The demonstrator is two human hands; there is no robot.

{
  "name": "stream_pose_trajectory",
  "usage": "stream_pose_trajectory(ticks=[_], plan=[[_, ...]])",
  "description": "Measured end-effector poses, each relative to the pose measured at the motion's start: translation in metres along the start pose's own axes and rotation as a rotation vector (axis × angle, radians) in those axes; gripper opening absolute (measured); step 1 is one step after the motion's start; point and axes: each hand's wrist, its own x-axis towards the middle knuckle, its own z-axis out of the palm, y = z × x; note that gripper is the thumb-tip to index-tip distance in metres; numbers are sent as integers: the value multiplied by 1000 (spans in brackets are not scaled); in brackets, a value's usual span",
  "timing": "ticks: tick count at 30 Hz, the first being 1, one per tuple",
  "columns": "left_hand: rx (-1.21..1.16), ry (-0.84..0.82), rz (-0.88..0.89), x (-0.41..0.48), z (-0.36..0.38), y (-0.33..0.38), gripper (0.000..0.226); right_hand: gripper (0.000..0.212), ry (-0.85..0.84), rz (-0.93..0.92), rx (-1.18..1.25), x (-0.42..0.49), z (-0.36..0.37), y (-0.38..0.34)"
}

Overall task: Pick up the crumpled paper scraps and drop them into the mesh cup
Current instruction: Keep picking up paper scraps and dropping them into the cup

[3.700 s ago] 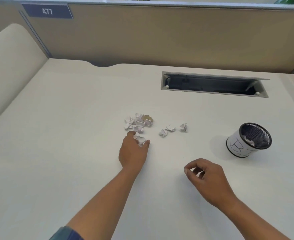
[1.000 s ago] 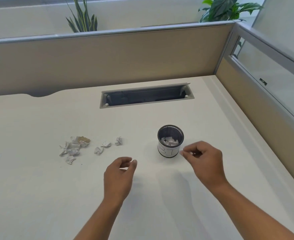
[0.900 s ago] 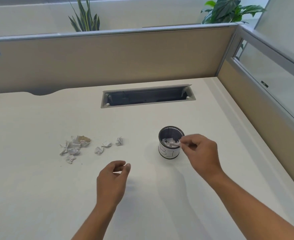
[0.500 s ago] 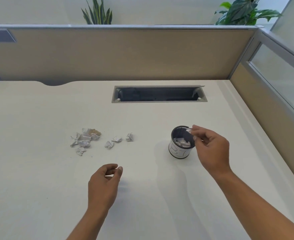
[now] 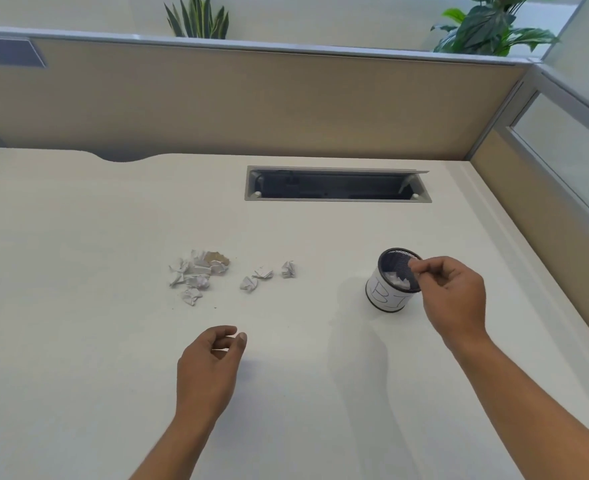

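Observation:
A black mesh cup (image 5: 386, 299) with a white label stands right of centre on the pale desk (image 5: 78, 341), with white scraps (image 5: 395, 280) inside it. My right hand (image 5: 456, 299) hovers over the cup's near rim, thumb and forefinger pinched on a small pale paper scrap (image 5: 413, 262) that barely shows. A cluster of crumpled scraps (image 5: 199, 271) lies left of centre. Three loose scraps (image 5: 262, 272) lie between the cluster and the cup. My left hand (image 5: 210, 368) hangs above the desk in front of the scraps, fingers loosely curled and apart, holding nothing.
An open cable slot (image 5: 336, 185) is sunk into the desk behind the cup. A tan partition (image 5: 251, 105) closes the far side, and a glass-topped partition (image 5: 563, 174) closes the right. Plants (image 5: 494, 26) stand beyond the partitions.
My right hand has carried its pinch from beside the cup to over its rim. My left hand has drawn back from the scraps. The view has swung right, then back left.

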Motion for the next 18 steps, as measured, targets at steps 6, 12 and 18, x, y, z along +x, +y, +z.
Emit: stream_pose_trajectory(ticks=[6, 12, 18], plan=[[375, 88, 240, 10, -32, -27, 26, 43, -104, -71, -99, -63, 49, 0], [737, 39, 482, 28, -62, -79, 52, 36, -408, -129, -293, -140, 102, 26], [749, -4, 507, 55, -77, -85, 55, 38, -560, -286, -532, -179, 126, 39]])
